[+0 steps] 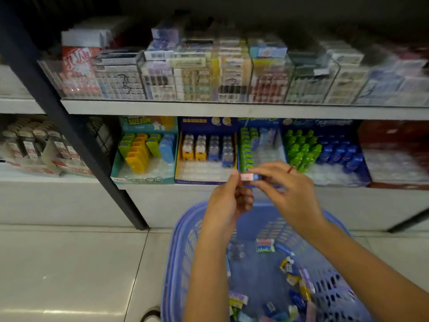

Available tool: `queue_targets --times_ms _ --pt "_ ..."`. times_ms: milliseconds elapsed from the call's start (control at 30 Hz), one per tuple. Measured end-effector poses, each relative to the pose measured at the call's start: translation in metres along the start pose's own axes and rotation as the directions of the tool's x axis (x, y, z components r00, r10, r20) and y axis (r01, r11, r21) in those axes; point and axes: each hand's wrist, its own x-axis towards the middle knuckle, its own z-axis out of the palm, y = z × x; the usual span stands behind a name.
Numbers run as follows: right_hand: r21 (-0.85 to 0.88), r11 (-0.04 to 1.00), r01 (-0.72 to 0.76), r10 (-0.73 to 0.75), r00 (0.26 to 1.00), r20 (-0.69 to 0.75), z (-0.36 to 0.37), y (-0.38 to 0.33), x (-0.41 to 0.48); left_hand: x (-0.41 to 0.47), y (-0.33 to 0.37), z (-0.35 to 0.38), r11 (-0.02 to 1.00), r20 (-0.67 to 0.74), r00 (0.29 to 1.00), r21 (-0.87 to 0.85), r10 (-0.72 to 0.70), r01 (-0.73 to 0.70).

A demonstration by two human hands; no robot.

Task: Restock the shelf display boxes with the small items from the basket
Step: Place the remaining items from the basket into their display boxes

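Observation:
Both hands meet above the blue plastic basket (pixel 176 252), pinching one small pink-and-blue packet (pixel 248 176) between them. My left hand (pixel 228 201) holds its left end with thumb and fingertip. My right hand (pixel 284 191) grips its right end from above. The packet hovers just in front of the lower shelf's display boxes: a teal box (pixel 144 180) of yellow, green and blue items, a dark blue box (pixel 204 126) of small bottles, and a box (pixel 251 145) of green packets. Several small wrapped items (pixel 287 270) lie loose in the basket's bottom.
An upper shelf (pixel 232 109) carries clear bins of stacked packs. Green and blue bottles (pixel 325 152) fill a box at right, beside a red box (pixel 394 156). A dark slanted post (pixel 76 126) crosses the left side. Pale floor tiles (pixel 69 275) and a shoe tip (pixel 151 316) lie below.

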Motion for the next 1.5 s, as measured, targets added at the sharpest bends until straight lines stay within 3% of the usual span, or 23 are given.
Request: queue_targets --times_ms 67,100,167,267,400,567,667,867,933,1000,1067,1133,1167,1267,1300,1367,1433,1500 --pt "-0.027 0.994 -0.104 0.100 0.987 -0.126 -0.017 0.020 0.013 0.006 -0.011 0.023 0.949 -0.016 0.986 0.272 0.167 -0.157" --pt "-0.059 0.985 -0.163 0.152 0.976 -0.158 -0.025 0.032 0.022 0.010 -0.017 0.032 0.853 0.037 0.963 0.456 0.265 -0.253" --pt "-0.141 0.957 -0.254 0.229 0.958 -0.172 -0.034 0.057 0.043 0.016 -0.032 0.043 0.542 0.234 0.913 0.745 0.336 -0.390" --pt "-0.146 0.943 -0.298 0.281 0.951 -0.129 -0.035 0.088 0.074 0.029 -0.052 0.046 0.239 0.354 0.904 0.881 0.238 -0.408" --pt "-0.180 0.910 -0.374 0.383 0.924 0.012 -0.021 0.117 0.106 0.036 -0.073 0.038 0.023 0.322 0.925 0.943 0.204 -0.333" --pt "-0.231 0.900 -0.371 0.425 0.864 0.270 -0.012 0.131 0.120 0.042 -0.079 0.035 0.048 0.335 0.900 0.931 0.278 -0.361" --pt "-0.250 0.888 -0.387 0.453 0.831 0.323 -0.011 0.129 0.125 0.042 -0.082 0.034 0.039 0.347 0.891 0.927 0.292 -0.373" --pt "-0.424 0.833 -0.355 0.509 0.792 0.337 -0.004 0.124 0.135 0.043 -0.079 0.032 0.072 0.359 0.893 0.918 0.271 -0.390" --pt "-0.447 0.823 -0.350 0.516 0.789 0.333 -0.008 0.116 0.133 0.037 -0.075 0.030 0.182 0.358 0.882 0.887 0.306 -0.424" --pt "-0.411 0.838 -0.359 0.478 0.846 0.235 -0.016 0.104 0.120 0.031 -0.075 0.025 0.294 0.321 0.834 0.828 0.448 -0.477" --pt "-0.242 0.875 -0.419 0.456 0.881 0.124 -0.027 0.088 0.087 0.029 -0.084 0.014 0.345 0.248 0.820 0.816 0.516 -0.464" --pt "-0.108 0.859 -0.500 0.512 0.836 0.196 -0.031 0.074 0.039 0.032 -0.102 -0.001 0.367 0.186 0.895 0.863 0.406 -0.346" --pt "-0.128 0.832 -0.540 0.553 0.785 0.280 -0.027 0.072 0.013 0.036 -0.113 -0.009 0.326 0.155 0.940 0.910 0.303 -0.255" --pt "-0.355 0.738 -0.574 0.669 0.555 0.494 0.011 0.089 -0.060 0.040 -0.156 -0.043 0.083 -0.007 0.998 0.997 -0.064 0.013" --pt "-0.430 0.714 -0.552 0.696 0.491 0.524 0.027 0.100 -0.081 0.037 -0.171 -0.056 0.018 -0.075 0.980 0.997 -0.184 0.080" --pt "-0.528 0.684 -0.502 0.727 0.413 0.549 0.056 0.123 -0.115 0.029 -0.197 -0.083 -0.134 -0.108 0.913 0.989 -0.393 0.059" --pt "-0.567 0.672 -0.476 0.740 0.403 0.539 0.075 0.143 -0.136 0.021 -0.214 -0.101 -0.221 -0.125 0.834 0.975 -0.537 0.004" --pt "-0.578 0.686 -0.442 0.727 0.419 0.543 0.089 0.160 -0.149 0.016 -0.222 -0.111 -0.219 -0.146 0.813 0.975 -0.564 0.023"
